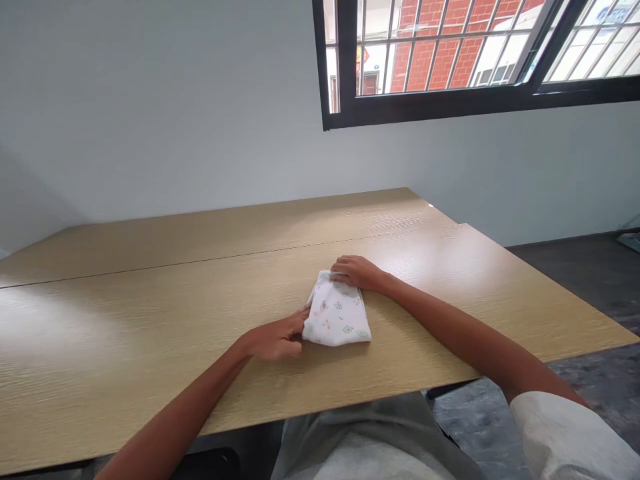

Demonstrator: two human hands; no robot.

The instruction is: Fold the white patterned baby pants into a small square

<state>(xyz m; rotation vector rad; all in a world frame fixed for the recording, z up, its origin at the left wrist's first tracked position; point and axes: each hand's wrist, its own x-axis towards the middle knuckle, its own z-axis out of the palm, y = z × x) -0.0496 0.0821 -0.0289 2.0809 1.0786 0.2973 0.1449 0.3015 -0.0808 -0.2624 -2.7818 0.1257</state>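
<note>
A small folded white cloth [336,313] with a print of little green, pink and grey figures lies on the wooden table, narrower at its far end. My left hand [280,335] is at its left edge, fingers stretched to the fabric and thumb held apart; the fingertips are partly hidden at the edge. At the far right corner, my right hand [357,272] has its fingers curled together over the fabric, the thumb side against the upper face. Whether the cloth is a garment cannot be told from its folds.
The light wooden table [175,320] has a seam across it and ends at the right above a dark grey floor [565,260]. A pale wall [200,100] stands behind, with a black-framed barred window [440,103]. A dark seat [210,463] shows below the front edge.
</note>
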